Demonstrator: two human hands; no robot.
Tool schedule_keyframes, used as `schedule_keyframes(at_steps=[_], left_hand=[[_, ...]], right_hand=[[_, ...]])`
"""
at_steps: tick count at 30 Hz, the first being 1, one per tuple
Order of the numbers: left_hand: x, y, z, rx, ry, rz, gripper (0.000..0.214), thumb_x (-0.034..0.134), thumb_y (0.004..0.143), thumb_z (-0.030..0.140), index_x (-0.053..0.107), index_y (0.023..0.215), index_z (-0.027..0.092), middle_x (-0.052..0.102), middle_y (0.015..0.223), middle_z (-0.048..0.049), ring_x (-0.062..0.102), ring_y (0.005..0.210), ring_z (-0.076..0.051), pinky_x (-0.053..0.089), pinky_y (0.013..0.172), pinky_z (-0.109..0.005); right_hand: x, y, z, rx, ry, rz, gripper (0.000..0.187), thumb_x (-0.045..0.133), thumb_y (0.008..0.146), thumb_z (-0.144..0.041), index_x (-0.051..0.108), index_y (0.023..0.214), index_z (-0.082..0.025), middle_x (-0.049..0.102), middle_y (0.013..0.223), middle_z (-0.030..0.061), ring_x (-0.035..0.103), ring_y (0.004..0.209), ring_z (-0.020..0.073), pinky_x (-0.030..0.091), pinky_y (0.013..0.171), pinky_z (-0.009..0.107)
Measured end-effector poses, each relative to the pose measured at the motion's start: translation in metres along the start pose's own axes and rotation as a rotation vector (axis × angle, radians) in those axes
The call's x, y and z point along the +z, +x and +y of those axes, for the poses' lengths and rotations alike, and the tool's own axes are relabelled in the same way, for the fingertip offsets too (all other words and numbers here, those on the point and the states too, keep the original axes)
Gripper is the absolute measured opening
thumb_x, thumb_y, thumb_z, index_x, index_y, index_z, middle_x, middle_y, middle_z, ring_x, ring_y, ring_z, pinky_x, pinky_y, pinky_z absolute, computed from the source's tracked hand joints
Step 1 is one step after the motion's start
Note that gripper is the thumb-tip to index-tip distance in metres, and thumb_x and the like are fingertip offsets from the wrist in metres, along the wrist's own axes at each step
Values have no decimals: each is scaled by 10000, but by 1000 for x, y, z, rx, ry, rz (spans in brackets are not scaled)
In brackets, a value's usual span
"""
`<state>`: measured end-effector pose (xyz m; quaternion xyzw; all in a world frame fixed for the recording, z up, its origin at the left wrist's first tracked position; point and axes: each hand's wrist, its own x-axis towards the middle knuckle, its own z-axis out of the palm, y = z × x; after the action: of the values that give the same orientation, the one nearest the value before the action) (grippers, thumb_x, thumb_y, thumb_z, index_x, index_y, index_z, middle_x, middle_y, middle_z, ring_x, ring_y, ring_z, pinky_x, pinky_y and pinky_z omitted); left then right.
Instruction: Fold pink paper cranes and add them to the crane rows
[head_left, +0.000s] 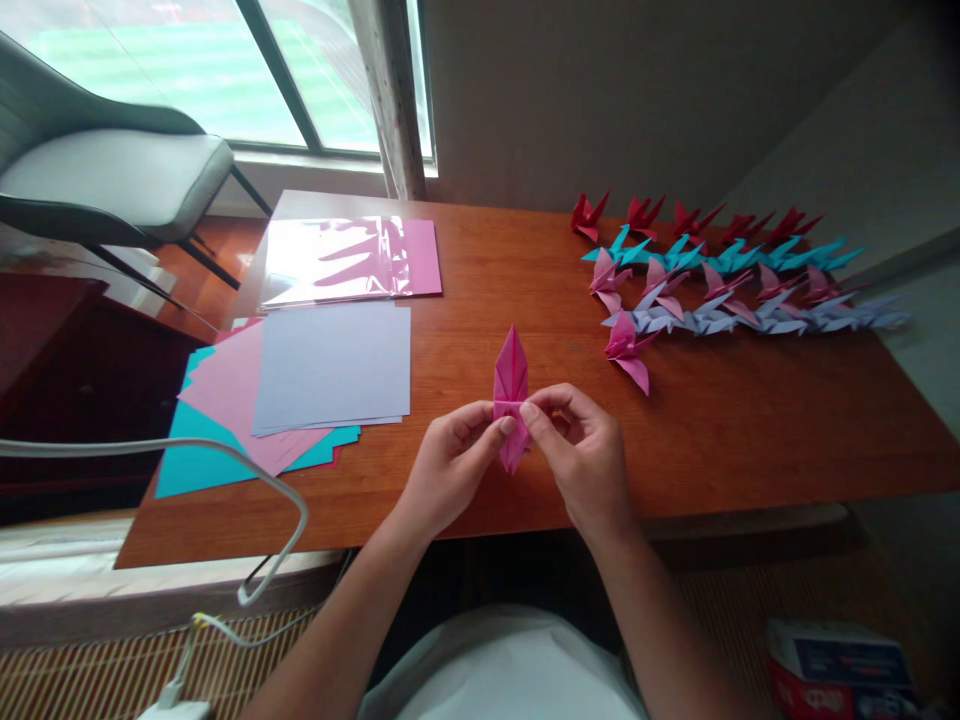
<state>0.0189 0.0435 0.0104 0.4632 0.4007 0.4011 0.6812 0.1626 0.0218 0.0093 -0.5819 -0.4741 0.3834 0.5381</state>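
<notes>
Above the front part of the wooden table, a bright pink folded origami paper point(511, 365) is held upright between both hands. It is narrow and pointed at both ends, with a crosswise fold near its middle. My left hand point(457, 460) pinches its left edge, thumb in front. On the right edge, my right hand point(581, 450) pinches with thumb and forefinger. Part of the paper's lower half is hidden behind the thumbs. Nearest on the right stands a finished pink paper crane point(628, 350).
Rows of red cranes point(589, 217), turquoise cranes point(622, 247), light pink cranes point(606, 280) and lavender cranes point(660, 318) stand at right. Lavender sheets point(337, 370) overlap pink and turquoise paper at left, below a plastic-wrapped pack point(330, 260). A white cable point(289, 490) loops over the table's left front edge.
</notes>
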Motion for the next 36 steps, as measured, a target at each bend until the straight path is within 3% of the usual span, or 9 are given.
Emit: schedule_keyframes(at_steps=[7, 10, 20, 25, 36], left_hand=[[0, 2, 0, 15, -21, 17, 295, 739, 862, 418, 757, 947, 136, 749, 832, -48, 663, 777, -162, 520, 723, -233], [0, 2, 1, 21, -24, 27, 271, 778, 830, 388, 753, 929, 137, 745, 815, -40, 654, 752, -151, 511, 689, -216], [2, -1, -2, 52, -23, -21, 269, 714, 887, 397, 713, 954, 136, 715, 864, -41, 631, 783, -149, 498, 706, -221], [1, 0, 2, 94, 13, 65, 255, 692, 905, 383, 708, 877, 130, 651, 770, -2, 550, 698, -105, 443, 641, -185], [1, 0, 0, 89, 0, 86, 237, 736, 867, 330, 670, 756, 131, 598, 675, 29, 507, 618, -77, 410, 577, -161]], right_hand=[[2, 0, 2, 40, 8, 30, 188, 703, 878, -383, 669, 923, -203, 677, 843, 27, 631, 738, 158, 535, 633, 266], [2, 0, 3, 57, -3, -20, 208, 676, 900, -405, 686, 943, -202, 697, 887, 42, 651, 793, 175, 543, 667, 279], [-5, 3, -8, -75, -78, -72, 134, 638, 920, -277, 694, 830, -196, 646, 811, 12, 588, 747, 151, 465, 661, 277], [-10, 2, -11, -79, -92, -136, 127, 637, 924, -262, 692, 827, -201, 635, 796, 7, 575, 747, 155, 453, 683, 290], [-11, 0, -7, 13, -97, -133, 156, 642, 930, -326, 695, 840, -208, 662, 817, 23, 607, 762, 174, 481, 693, 303]])
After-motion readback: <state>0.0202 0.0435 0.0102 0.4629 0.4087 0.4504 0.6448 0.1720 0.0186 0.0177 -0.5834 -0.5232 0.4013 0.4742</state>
